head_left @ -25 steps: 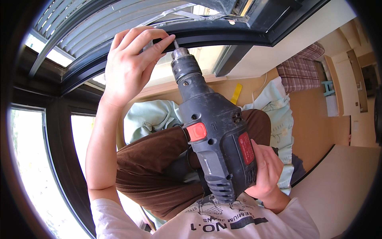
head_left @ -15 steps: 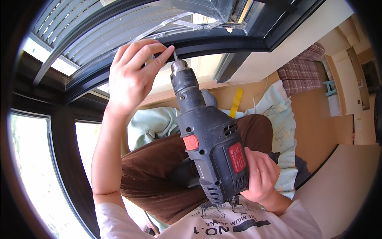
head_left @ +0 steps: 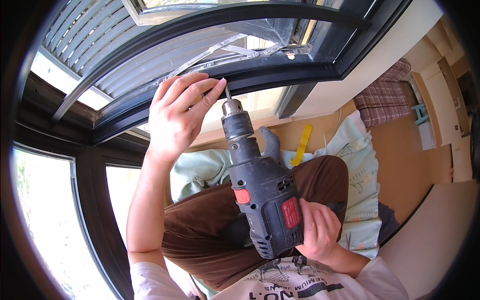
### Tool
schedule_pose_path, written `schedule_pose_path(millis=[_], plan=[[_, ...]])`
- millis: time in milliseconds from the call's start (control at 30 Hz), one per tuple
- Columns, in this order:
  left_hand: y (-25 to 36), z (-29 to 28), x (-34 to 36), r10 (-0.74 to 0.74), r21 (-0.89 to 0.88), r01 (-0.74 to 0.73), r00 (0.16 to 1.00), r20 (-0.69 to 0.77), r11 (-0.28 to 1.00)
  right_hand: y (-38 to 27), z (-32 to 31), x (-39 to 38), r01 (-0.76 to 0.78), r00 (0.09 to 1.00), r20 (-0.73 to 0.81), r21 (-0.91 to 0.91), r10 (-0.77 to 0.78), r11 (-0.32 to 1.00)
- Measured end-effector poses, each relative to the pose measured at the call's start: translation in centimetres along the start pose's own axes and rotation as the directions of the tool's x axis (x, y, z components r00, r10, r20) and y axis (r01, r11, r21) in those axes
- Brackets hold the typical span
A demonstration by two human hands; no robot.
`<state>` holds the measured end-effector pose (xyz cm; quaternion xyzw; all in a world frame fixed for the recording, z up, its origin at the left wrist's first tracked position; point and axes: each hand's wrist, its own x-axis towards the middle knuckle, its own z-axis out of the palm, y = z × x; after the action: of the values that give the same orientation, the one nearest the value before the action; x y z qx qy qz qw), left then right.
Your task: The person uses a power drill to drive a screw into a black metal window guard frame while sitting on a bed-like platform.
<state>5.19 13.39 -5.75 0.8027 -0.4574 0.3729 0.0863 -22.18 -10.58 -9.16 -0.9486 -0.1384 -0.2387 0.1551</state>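
Note:
A black and grey power drill point(head_left: 265, 200) with a red button and red label lies lengthwise over my lap, its chuck point(head_left: 235, 117) pointing at the dark window frame point(head_left: 280, 75). My right hand point(head_left: 320, 230) is wrapped round the drill's rear, where the body hides part of the grip. A thin metal bit point(head_left: 228, 92) extends from the chuck to the frame's lower edge. Beside the bit's tip, my left hand point(head_left: 180, 112) is closed against the frame, thumb and fingers drawn together. Whatever they may pinch is hidden.
A metal window stay point(head_left: 210, 57) runs behind the frame, with grey louvres point(head_left: 90, 37) beyond. Pale green floral cloth point(head_left: 362, 185) lies around my brown-trousered legs point(head_left: 210, 235). Past my knee is a yellow strip point(head_left: 301, 145). A plaid cushioned seat point(head_left: 382, 97) stands to the right.
The head view has shifted, so the frame and hands sit lower and farther right. The drill has turned slightly, showing more of its grey side handle. Both hands keep their places.

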Motion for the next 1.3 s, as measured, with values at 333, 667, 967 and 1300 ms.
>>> schedule_pose_path(millis=[333,667,967,1300], plan=[[0.3,-0.3,0.0,-0.088,-0.087,0.088,0.996,0.008,0.992,-1.7,-1.5,1.4,-0.034,0.997,0.068,0.068,0.029,0.997],[-0.1,0.2,-0.9,-0.185,-0.201,0.177,0.982,-0.022,0.963,-2.1,-1.4,1.6,-0.06,0.995,0.087,0.068,0.054,0.996],[-0.4,0.4,-0.8,-0.118,-0.145,0.107,0.991,-0.066,0.984,-2.0,-1.3,1.4,-0.078,0.992,0.109,0.082,0.069,0.994],[-0.2,0.3,-0.7,-0.15,-0.176,0.139,0.988,-0.047,0.974,-1.7,-2.3,1.9,-0.089,0.991,0.11,0.152,0.073,0.984]])
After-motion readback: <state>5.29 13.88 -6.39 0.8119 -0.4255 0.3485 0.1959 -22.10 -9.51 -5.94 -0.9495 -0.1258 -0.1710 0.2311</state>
